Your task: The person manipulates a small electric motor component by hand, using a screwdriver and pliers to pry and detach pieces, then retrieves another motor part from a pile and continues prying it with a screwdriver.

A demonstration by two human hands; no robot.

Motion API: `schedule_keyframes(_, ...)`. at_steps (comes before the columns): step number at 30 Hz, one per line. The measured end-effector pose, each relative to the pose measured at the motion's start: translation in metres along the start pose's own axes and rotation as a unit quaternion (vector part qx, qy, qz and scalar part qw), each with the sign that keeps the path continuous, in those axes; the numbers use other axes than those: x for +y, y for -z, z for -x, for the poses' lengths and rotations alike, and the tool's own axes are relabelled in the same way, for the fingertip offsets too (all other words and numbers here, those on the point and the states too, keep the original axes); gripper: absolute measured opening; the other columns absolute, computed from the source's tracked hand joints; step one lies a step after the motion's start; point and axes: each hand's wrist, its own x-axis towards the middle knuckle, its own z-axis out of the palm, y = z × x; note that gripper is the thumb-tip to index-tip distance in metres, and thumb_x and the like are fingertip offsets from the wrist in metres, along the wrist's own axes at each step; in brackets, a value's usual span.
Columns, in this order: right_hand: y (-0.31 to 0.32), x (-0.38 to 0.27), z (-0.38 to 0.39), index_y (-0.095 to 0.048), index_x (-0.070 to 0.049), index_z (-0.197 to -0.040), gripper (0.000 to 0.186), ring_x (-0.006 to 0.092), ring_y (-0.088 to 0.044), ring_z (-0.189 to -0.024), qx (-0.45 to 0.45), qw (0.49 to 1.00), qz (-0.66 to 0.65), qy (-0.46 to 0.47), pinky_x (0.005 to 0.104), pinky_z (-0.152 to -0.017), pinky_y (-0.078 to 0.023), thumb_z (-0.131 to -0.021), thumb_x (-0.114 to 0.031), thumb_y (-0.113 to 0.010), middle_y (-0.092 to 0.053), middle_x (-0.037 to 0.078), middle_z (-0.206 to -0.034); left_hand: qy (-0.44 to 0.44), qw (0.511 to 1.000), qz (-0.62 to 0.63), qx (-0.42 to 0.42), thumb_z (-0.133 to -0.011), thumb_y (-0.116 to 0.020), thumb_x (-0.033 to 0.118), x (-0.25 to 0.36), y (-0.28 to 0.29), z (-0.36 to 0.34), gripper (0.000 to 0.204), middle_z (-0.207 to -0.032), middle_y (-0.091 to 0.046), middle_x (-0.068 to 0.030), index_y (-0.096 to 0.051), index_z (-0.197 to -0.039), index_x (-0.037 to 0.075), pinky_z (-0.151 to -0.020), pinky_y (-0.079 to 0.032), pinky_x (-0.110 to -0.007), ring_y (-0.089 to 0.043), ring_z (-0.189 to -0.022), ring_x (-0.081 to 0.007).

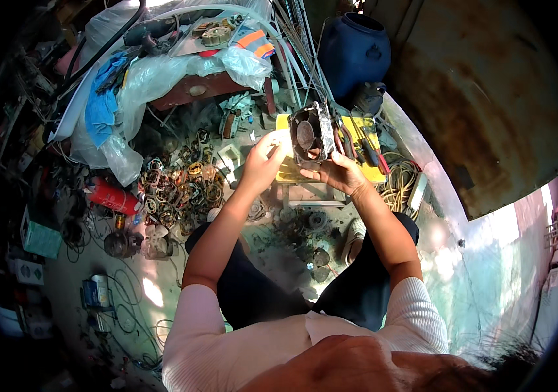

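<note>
A square, dark-framed cooling fan (310, 133) stands on edge above the yellow board, its round hub facing left. My right hand (339, 172) grips it from below, thumb at the lower right of the frame and fingers under it. Just left of the fan is my left hand (264, 160), fingers bent and drawn together. Glare washes out its fingertips, so I cannot make out what they hold. Pliers (344, 140) and a screwdriver (372, 154) lie on the yellow board (287, 171), right of the fan.
A low stool-like stand (315, 196) supports the board. Copper coils (184, 189) are heaped on the floor at left, beside a red cylinder (112, 196). Motor parts (318, 222) lie between my feet. Coiled cable (402, 183), a blue barrel (355, 55) and a rusty sheet (481, 98) stand at right.
</note>
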Motion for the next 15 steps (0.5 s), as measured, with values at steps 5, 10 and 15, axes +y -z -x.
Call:
schedule_keyframes(5,-0.005,0.016,-0.013,-0.047,-0.004,-0.136,0.078,0.0406,-0.043,-0.131,-0.027,0.996,-0.061,-0.054,0.0486,-0.113,-0.03,-0.077,-0.048,-0.073,-0.045,0.018,-0.143,0.039,0.997,0.061,0.023,-0.098,-0.057,0.015,-0.044,0.012,-0.005,0.029,-0.116,-0.063,-0.007,-0.059,-0.121,-0.002,-0.096,-0.043,-0.027,-0.057,-0.109,-0.0124)
schedule_keyframes(10,0.02,0.025,-0.022,-0.045,-0.006,-0.137,0.073,0.036,-0.046,-0.128,-0.042,0.997,-0.039,-0.048,0.0472,-0.111,-0.033,-0.08,-0.043,-0.073,-0.047,0.015,-0.139,-0.012,0.999,-0.028,0.032,-0.088,-0.07,0.021,-0.028,0.013,-0.015,0.04,-0.133,-0.05,-0.0137,-0.06,-0.123,0.003,-0.102,-0.04,-0.035,-0.051,-0.121,-0.0228)
schedule_keyframes(15,0.019,0.03,-0.036,-0.046,-0.005,-0.137,0.069,0.0287,-0.05,-0.125,-0.01,0.999,-0.007,-0.047,0.0452,-0.11,-0.036,-0.083,-0.039,-0.072,-0.051,0.012,-0.134,-0.03,0.99,-0.131,0.038,-0.071,-0.084,0.027,-0.017,0.012,-0.014,0.066,-0.142,-0.041,-0.0182,-0.058,-0.128,0.008,-0.108,-0.035,-0.039,-0.041,-0.133,-0.0301)
